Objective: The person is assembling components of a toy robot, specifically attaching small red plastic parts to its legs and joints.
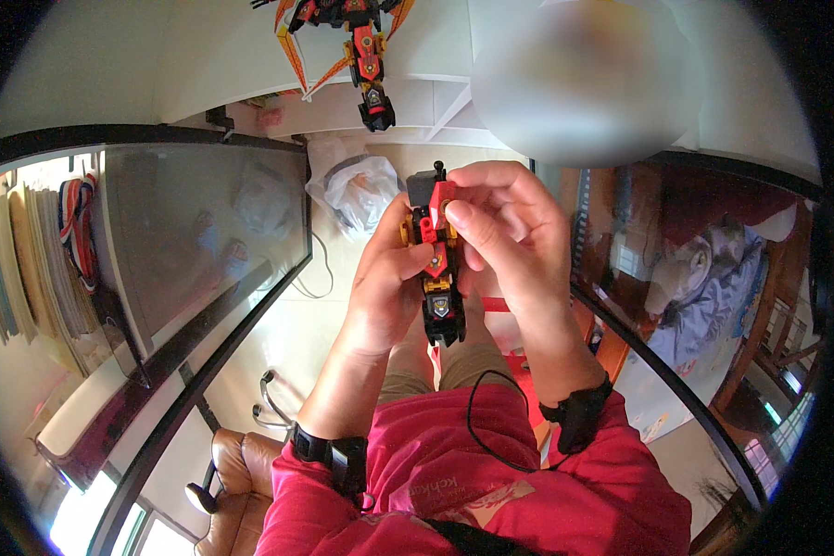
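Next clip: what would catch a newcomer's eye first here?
At centre, both hands grip a small brick-built model in red, black and yellow: the left hand from its side, the right hand pinching its top. A larger, similar red and orange model lies on the white surface at the top.

Brick model (438, 250): glossy hard plastic. Bag (357, 185): thin crinkly plastic. Chair (241, 482): prob. smooth leather. Sleeves (547, 491): matt cloth.

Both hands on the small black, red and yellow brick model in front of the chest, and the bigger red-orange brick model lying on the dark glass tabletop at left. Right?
Not quite. The head view shows both the left hand and right hand on the small brick model, but the bigger red-orange brick model lies on the white surface at the top, not on the dark glass tabletop.
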A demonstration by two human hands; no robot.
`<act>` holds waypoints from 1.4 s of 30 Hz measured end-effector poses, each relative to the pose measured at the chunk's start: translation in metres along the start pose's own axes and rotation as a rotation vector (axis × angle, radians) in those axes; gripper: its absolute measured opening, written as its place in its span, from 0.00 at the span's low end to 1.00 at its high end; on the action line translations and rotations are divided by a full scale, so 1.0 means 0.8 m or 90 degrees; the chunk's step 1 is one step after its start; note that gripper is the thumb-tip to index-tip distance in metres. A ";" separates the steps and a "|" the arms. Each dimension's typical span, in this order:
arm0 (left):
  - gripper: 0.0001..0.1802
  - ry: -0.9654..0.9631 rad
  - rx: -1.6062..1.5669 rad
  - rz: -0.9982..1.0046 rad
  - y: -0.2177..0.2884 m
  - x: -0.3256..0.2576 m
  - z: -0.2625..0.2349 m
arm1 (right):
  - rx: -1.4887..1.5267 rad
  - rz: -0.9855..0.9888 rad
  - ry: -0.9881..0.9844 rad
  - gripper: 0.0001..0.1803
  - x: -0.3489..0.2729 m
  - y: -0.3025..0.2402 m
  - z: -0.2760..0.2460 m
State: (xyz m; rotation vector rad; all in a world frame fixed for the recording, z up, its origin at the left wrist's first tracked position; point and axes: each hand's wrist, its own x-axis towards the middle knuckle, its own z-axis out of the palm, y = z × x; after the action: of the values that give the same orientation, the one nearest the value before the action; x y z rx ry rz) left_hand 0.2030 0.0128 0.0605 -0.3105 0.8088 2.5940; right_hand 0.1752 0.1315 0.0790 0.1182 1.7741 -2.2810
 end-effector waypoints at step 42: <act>0.23 0.089 0.399 0.111 0.009 -0.006 0.033 | -0.125 -0.232 -0.035 0.05 0.005 -0.003 -0.029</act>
State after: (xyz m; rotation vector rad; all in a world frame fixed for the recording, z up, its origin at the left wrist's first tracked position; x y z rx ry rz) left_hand 0.2014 0.0214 0.0869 -0.2395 1.6978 2.3265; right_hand 0.1688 0.1541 0.0742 -0.3255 2.1212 -2.2924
